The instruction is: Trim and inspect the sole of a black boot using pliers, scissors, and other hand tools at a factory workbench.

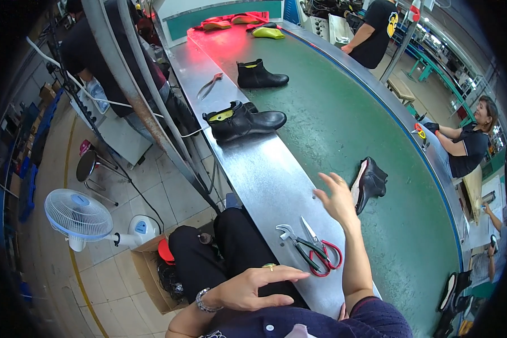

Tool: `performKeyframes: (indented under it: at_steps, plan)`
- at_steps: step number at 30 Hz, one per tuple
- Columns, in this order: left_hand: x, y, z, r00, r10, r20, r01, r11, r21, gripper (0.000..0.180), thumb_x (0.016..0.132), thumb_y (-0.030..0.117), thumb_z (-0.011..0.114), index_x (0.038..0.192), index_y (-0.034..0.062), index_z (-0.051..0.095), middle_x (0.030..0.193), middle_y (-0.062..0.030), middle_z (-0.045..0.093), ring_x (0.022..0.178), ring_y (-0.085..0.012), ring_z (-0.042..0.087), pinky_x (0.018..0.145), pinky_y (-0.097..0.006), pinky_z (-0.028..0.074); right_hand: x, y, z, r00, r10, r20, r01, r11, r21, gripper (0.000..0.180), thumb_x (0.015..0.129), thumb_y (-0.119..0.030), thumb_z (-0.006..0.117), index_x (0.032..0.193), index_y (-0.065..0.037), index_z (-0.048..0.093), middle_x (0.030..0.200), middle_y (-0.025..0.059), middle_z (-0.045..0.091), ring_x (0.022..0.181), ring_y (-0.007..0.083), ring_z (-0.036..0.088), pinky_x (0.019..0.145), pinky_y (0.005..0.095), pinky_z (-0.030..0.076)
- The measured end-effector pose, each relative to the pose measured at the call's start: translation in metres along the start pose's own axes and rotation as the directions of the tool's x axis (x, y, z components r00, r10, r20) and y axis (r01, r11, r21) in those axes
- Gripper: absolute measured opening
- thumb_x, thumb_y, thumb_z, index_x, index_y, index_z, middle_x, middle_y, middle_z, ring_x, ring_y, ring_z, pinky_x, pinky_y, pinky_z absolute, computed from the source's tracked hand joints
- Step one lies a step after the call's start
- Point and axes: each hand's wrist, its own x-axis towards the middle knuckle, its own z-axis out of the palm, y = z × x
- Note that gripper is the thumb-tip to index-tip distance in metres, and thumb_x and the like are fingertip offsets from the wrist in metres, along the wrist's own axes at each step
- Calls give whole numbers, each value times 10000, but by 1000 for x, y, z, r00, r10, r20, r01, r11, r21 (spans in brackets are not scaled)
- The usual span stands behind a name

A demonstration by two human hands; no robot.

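My right hand (339,197) reaches out over the line's edge with fingers apart and holds nothing. Just to its right, a black ankle boot (372,183) with a pale sole lies on its side on the green belt. My left hand (256,288), with a watch and a ring, hovers near my lap, fingers stretched and empty. Between my arms, red-handled scissors (324,248) and green-handled pincers (298,245) lie on the metal ledge (270,174). Farther up, black ankle boots (245,121) with yellow lining rest on the ledge, partly overlapping.
Another boot (260,75) stands on the green belt (343,124), with orange-handled pliers (210,85) nearby. Red light falls on shoes at the far end. A white fan (79,214), a cardboard box (152,276) and metal posts (135,96) flank my left. Co-workers stand and sit around the line.
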Motion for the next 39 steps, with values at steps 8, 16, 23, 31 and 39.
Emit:
performKeyframes:
  at_steps: [8,16,23,31,39]
  plan:
    - [-17,57,8,962,214,-172,-274,797,-538,296,902,207,611,1045,-41,688,1157,-292,609,1085,-380,612,985,-469,436,8,-100,36,914,-369,171,311,905,292,511,868,-320,664,1313,-108,530,1334,224,492,1169,379,536,982,419,446]
    - [-7,45,25,863,488,-133,-393,483,-783,254,903,128,607,1110,-15,638,1048,-281,625,1006,-398,606,880,-483,478,-22,-113,46,806,-452,381,244,841,483,554,890,-300,637,1362,-75,455,1299,215,515,1169,369,530,972,416,444]
    - [-15,18,28,812,573,111,-365,646,-671,173,894,129,620,929,-25,689,1073,-210,630,1027,-414,582,852,-503,464,-25,-90,50,821,-413,394,252,882,399,532,891,-324,641,1352,-105,491,1191,182,598,1045,298,608,886,397,485]
    - [11,31,-47,957,97,274,-222,852,473,345,893,195,639,1212,68,599,1125,-122,621,1058,-284,595,913,-368,478,-4,-89,42,820,-447,358,303,869,391,484,901,-288,627,1322,-81,511,1158,207,618,1048,331,611,893,423,488]
    - [86,-19,-172,950,15,-313,297,272,915,394,816,219,681,1154,32,599,1079,-184,624,999,-329,606,881,-410,485,-42,-31,48,806,-298,512,127,931,341,476,877,-314,631,1294,-106,538,1053,207,663,983,381,628,844,445,497]
